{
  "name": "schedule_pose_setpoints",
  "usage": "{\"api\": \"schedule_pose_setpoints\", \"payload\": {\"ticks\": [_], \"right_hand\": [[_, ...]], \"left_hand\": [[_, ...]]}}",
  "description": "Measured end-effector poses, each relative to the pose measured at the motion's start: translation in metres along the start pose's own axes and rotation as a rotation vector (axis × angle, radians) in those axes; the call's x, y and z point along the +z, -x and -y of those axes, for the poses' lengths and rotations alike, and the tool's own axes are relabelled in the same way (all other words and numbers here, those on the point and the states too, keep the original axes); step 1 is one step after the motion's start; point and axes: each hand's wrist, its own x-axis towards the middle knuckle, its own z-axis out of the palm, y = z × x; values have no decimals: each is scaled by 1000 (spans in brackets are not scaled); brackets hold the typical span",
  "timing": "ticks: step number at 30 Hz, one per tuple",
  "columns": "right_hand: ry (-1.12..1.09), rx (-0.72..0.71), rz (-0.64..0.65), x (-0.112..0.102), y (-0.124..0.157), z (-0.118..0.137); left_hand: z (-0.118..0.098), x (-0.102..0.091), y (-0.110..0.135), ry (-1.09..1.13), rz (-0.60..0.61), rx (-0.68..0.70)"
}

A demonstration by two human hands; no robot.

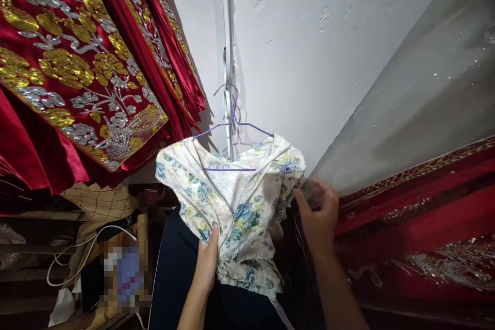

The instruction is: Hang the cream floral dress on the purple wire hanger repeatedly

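A white floral blouse [232,206] is hanging on a thin purple wire hanger [232,129] against the far white wall [328,51], in the middle of the scene, draping over something dark blue [174,273] below it. The person's left hand [207,263] is closing on the front of the blouse low down, thumb and fingers pinching a fold of the cloth. The right hand [319,216] is reaching to the right, just beside the blouse's sleeve, fingers spread loosely and blurred; whether it is gripping anything cannot be told. The blouse looks light, soft and slightly glossy, likely to slip off the wire, so the shoulders or the hanger's hook appear the surest places to take hold. Red garments with gold and silver embroidery [73,72] are hanging at the upper left, more red beaded cloth [417,216] is lying at the right under a clear plastic sheet [425,77], and white cables [77,258] are trailing at the near left.
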Motion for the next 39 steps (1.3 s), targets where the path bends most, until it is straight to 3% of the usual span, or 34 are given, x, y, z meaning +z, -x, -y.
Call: {"api": "schedule_pose_setpoints", "payload": {"ticks": [1,4,5,6,8,12,15,18,19,20,21,22,24,26,30,34,39], "right_hand": [[-103,76,85,4,17,9],[-311,214,750,26,61,37],[-346,247,907,35,70,43],[-364,272,1013,43,75,47],[-406,298,1095,55,78,48],[-548,287,1082,62,69,36],[-635,411,1012,57,68,32],[-686,533,1041,47,70,36],[-698,548,1071,44,69,39],[-710,553,1106,40,69,42],[-720,552,1141,36,68,46],[-727,544,1172,32,67,49],[-732,524,1204,25,66,54],[-722,527,1215,20,64,57],[-710,582,1256,15,62,58],[-686,534,1064,21,43,65],[-700,408,834,40,-21,102]], "left_hand": [[1,2,2,-8,-8,4],[-2,11,8,54,48,167],[-3,14,10,80,75,226],[-4,15,11,102,91,268],[-6,16,13,109,86,292],[-7,7,16,-10,18,349],[-16,-2,26,-94,-167,501],[-35,-7,43,-82,-505,888],[-42,-6,48,-120,-546,1041],[-49,-3,51,-201,-505,1159],[-55,0,54,-311,-383,1205],[-60,5,55,-418,-204,1168],[-66,15,55,-528,142,967],[-66,26,53,-517,312,803],[-57,39,51,-429,393,713],[-43,45,50,-409,368,706],[-27,50,41,-538,368,699]]}}
